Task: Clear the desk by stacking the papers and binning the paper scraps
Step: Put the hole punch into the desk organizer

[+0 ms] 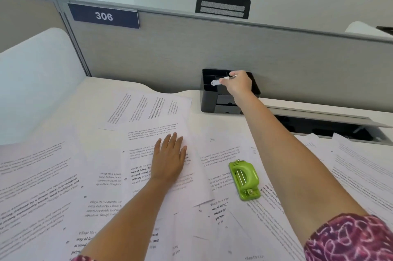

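Broadly, one pale surface [223, 124] lay under both hands, backed by a grey partition [170, 52] beyond the right hand, with a dark blue plate [103, 16] marked 306 up to the left of it.

Papers [49, 177]: many printed white sheets, loose and overlapping at odd angles, spread under and to either side of both forearms; several showed punched holes along an edge. One sheet [161, 150] lay directly beneath the left hand.

Cable trough [331, 126]: a long dark opening in the surface with a raised grey flap, to the right of the right forearm, a few sheet corners lapping its near edge.

Black organiser [214, 99]: a compartmented box against the partition, directly under the right hand.

Green hole punch [244, 179]: lying on the papers between the two forearms, nearer the right one, touching neither.

Left hand [170, 158]: flat and spread, palm down, pressing on the sheets.

Right hand [238, 84]: reached out above the organiser, fingers closed round a slim white pen [229, 78], its tip pointing left over the compartments. A small white piece [215, 83] showed just left of the fingers; whether it was held or stood in the box could not be told.

Sleeve [350, 239]: magenta patterned cloth at the right upper arm.
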Motion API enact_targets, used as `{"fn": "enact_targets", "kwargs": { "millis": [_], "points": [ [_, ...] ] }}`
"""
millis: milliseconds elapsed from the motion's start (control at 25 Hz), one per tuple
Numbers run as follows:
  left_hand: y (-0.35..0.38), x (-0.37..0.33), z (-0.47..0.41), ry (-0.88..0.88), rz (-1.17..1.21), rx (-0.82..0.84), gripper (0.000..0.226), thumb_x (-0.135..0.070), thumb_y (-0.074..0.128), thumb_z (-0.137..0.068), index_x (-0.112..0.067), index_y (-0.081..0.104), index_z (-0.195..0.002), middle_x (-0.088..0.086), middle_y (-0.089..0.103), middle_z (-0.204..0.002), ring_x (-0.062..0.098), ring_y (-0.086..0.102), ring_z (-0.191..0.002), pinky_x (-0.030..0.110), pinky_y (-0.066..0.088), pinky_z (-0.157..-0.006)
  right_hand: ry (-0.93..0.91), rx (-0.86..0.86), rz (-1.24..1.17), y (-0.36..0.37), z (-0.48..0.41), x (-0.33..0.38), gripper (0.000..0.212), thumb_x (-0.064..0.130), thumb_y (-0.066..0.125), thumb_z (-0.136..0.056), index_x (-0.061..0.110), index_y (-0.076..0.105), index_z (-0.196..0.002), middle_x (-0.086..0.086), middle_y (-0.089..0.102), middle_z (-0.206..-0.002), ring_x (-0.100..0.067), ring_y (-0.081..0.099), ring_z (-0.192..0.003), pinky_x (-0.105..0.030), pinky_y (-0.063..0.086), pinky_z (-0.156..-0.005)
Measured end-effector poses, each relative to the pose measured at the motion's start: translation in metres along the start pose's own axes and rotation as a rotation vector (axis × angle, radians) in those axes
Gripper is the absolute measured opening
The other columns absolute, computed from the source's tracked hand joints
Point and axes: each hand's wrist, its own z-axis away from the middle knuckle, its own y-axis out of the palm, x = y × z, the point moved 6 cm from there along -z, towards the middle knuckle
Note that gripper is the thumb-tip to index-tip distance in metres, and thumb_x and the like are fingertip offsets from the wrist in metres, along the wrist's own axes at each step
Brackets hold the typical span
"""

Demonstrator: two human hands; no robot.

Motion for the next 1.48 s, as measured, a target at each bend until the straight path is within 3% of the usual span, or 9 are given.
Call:
{"fn": "enact_targets", "kwargs": {
  "millis": [120,280,400,640,800,1040,1160,1280,1480],
  "points": [
    [0.009,0.004,-0.004,-0.002,0.018,0.01,0.068,-0.045,0.006,-0.092,-0.015,0.049,-0.136,0.005,0.042,-0.147,0.023,0.037,-0.137,0.041,0.021,-0.114,-0.005,0.008,0.14,0.016,-0.024,0.0,0.048,0.016,0.068,-0.086,0.003,0.049,-0.127,-0.014,0.054,-0.129,-0.027,0.055,-0.115,-0.03,0.046,-0.09],
    [0.015,0.007,-0.003,-0.012,0.07,0.004,0.072,-0.049,0.0,-0.088,-0.021,0.035,-0.144,-0.001,0.026,-0.155,0.017,0.022,-0.143,0.034,0.006,-0.117,-0.033,0.046,0.3,0.036,-0.041,0.001,0.022,0.018,0.068,-0.085,0.006,0.06,-0.102,-0.007,0.06,-0.104,-0.027,0.058,-0.101,-0.023,0.045,-0.07],
    [0.016,0.008,-0.003,-0.017,0.072,0.002,0.072,-0.05,-0.001,-0.088,-0.023,0.032,-0.146,-0.003,0.023,-0.156,0.015,0.019,-0.144,0.032,0.003,-0.117,-0.07,0.06,0.423,0.054,-0.046,0.0,0.036,0.016,0.067,-0.086,0.003,0.057,-0.117,-0.012,0.056,-0.125,-0.027,0.056,-0.113,-0.026,0.043,-0.077],
    [0.015,0.008,-0.003,-0.028,0.082,-0.001,0.071,-0.05,0.0,-0.088,-0.023,0.033,-0.145,-0.003,0.024,-0.156,0.015,0.02,-0.144,0.031,0.003,-0.117,-0.109,0.032,0.519,0.079,-0.054,-0.01,0.016,0.007,0.062,-0.086,0.011,0.058,-0.1,-0.015,0.056,-0.122,-0.03,0.052,-0.115,-0.032,0.047,-0.083],
    [0.015,0.009,-0.003,-0.032,0.08,0.005,0.071,-0.051,0.0,-0.088,-0.025,0.033,-0.145,-0.004,0.024,-0.156,0.014,0.019,-0.144,0.031,0.003,-0.117,-0.161,0.058,0.642,0.087,-0.055,-0.01,0.029,0.013,0.061,-0.09,0.002,0.057,-0.116,-0.016,0.056,-0.125,-0.032,0.048,-0.118,-0.029,0.038,-0.075],
    [0.012,0.009,-0.003,-0.031,0.088,0.004,0.071,-0.051,0.002,-0.088,-0.024,0.035,-0.144,-0.003,0.026,-0.155,0.014,0.02,-0.144,0.032,0.006,-0.118,-0.221,0.026,0.376,0.058,-0.034,-0.005,0.036,0.011,0.057,-0.092,0.005,0.053,-0.127,-0.016,0.048,-0.132,-0.029,0.05,-0.119,-0.031,0.044,-0.094],
    [0.011,0.008,-0.003,-0.025,0.086,0.01,0.072,-0.051,0.003,-0.087,-0.022,0.036,-0.144,-0.002,0.026,-0.155,0.015,0.02,-0.144,0.034,0.008,-0.118,-0.26,0.008,0.303,0.026,0.001,-0.009,0.029,0.016,0.059,-0.092,0.008,0.061,-0.119,-0.012,0.056,-0.124,-0.025,0.054,-0.115,-0.028,0.04,-0.094],
    [0.009,0.006,-0.002,-0.025,0.083,0.022,0.069,-0.051,0.006,-0.089,-0.023,0.035,-0.145,-0.002,0.026,-0.155,0.015,0.019,-0.144,0.033,0.008,-0.118,-0.161,0.176,0.441,0.0,0.038,-0.038,0.025,0.018,0.06,-0.091,0.002,0.067,-0.108,-0.015,0.064,-0.119,-0.029,0.058,-0.111,-0.035,0.046,-0.095],
    [0.008,0.006,0.0,-0.033,0.094,0.024,0.047,-0.037,0.03,-0.101,-0.021,0.035,-0.145,-0.001,0.026,-0.155,0.015,0.018,-0.144,0.033,0.007,-0.118,0.078,0.553,0.767,-0.026,0.091,-0.109,0.05,0.049,0.058,-0.088,0.008,0.063,-0.117,-0.01,0.062,-0.123,-0.027,0.053,-0.119,-0.029,0.042,-0.088]
  ]
}}
